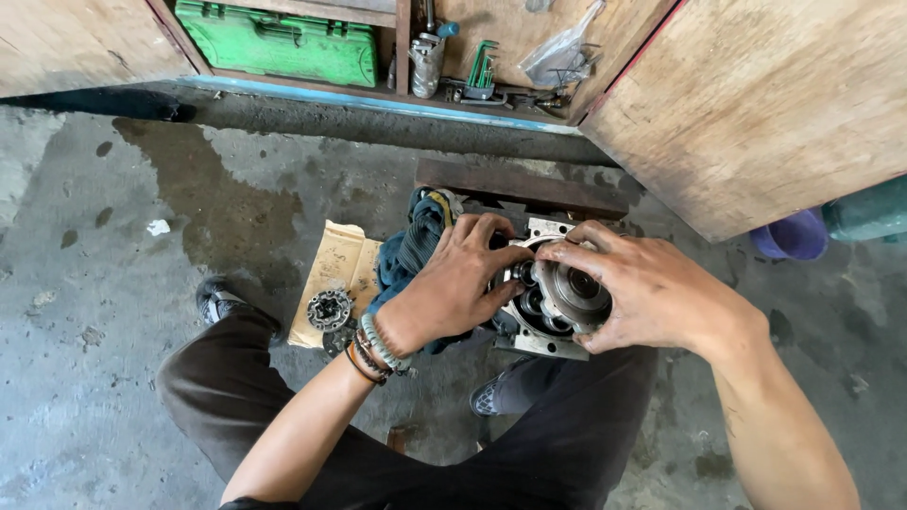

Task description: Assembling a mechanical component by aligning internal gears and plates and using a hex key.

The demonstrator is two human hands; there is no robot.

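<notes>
Your knees in dark trousers (567, 444) sit nearest, bent over the wet concrete floor (113, 283). Well left of your fingers, a small toothed disc (329, 308) lies on cardboard (340, 269). Your left hand (453, 283) presses on the metal housing (534, 331), fingers together, a blue rag (411, 250) just beneath the wrist. Your right hand (652, 293) is nearer the round hub (572, 293); its fingers are clamped on the rim, with the axis pointing up toward you. A green case (283, 42) sits on the shelf beyond.

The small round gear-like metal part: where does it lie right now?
In the head view, the small round metal part lies on the cardboard sheet, beside the left hand.
</notes>
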